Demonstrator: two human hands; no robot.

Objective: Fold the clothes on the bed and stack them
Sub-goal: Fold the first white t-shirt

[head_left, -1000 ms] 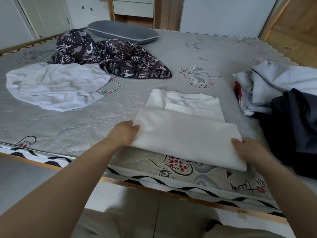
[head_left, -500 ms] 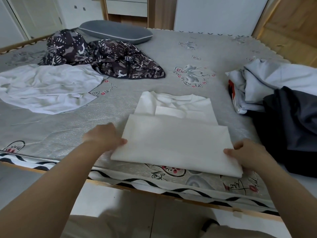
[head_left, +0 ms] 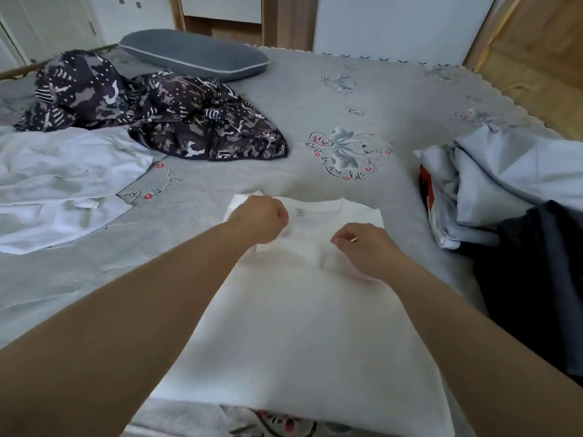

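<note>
A white T-shirt [head_left: 303,335] lies lengthwise on the grey bed [head_left: 315,99] in front of me, its collar and label at the far end. Both my arms reach over it. My left hand [head_left: 260,220] is curled and grips a fold of the shirt's fabric near the collar on the left. My right hand [head_left: 362,247] pinches the same raised fold a little nearer and to the right. The fabric bunches slightly between the two hands. The shirt's near part runs toward the mattress edge.
A crumpled white garment [head_left: 60,184] lies at the left. A dark camouflage garment [head_left: 151,115] sits behind it, beside a grey pillow [head_left: 195,55]. A pile of pale blue [head_left: 511,175] and dark clothes [head_left: 542,279] sits at the right. A wooden wall stands at far right.
Both hands left the shirt's near corners and travelled forward over it toward the collar, carrying fabric with them. The view has moved closer over the bed.
</note>
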